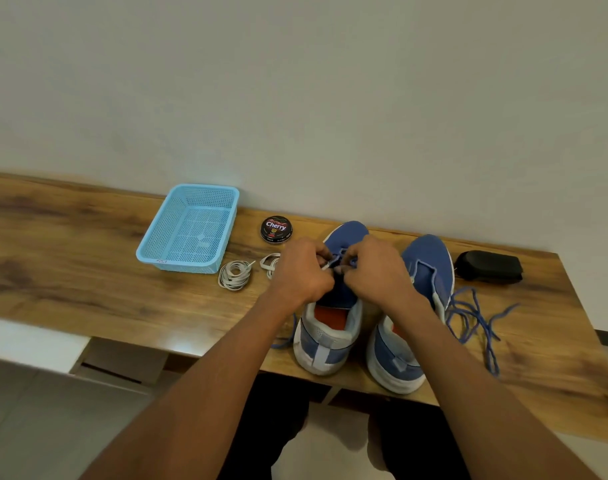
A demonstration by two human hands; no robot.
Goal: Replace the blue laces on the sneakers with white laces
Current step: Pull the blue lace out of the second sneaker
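Two blue sneakers with white soles stand side by side on the wooden table, heels toward me. Over the left sneaker (330,327) my left hand (302,271) and my right hand (375,268) meet, each with curled fingers pinching a lace at the eyelets; a white lace end (326,265) and blue lace (340,254) show between the fingers. The right sneaker (423,268) has no lace in it. A loose blue lace (475,317) lies tangled right of it. A coiled white lace (234,274) and part of another white lace (268,262) lie left of my hands.
A light blue mesh basket (188,261) stands at the back left, next to a black shoe polish tin (276,229). A black brush-like object (489,265) sits at the back right. A wall rises behind the table (70,258); its front edge is close to my legs.
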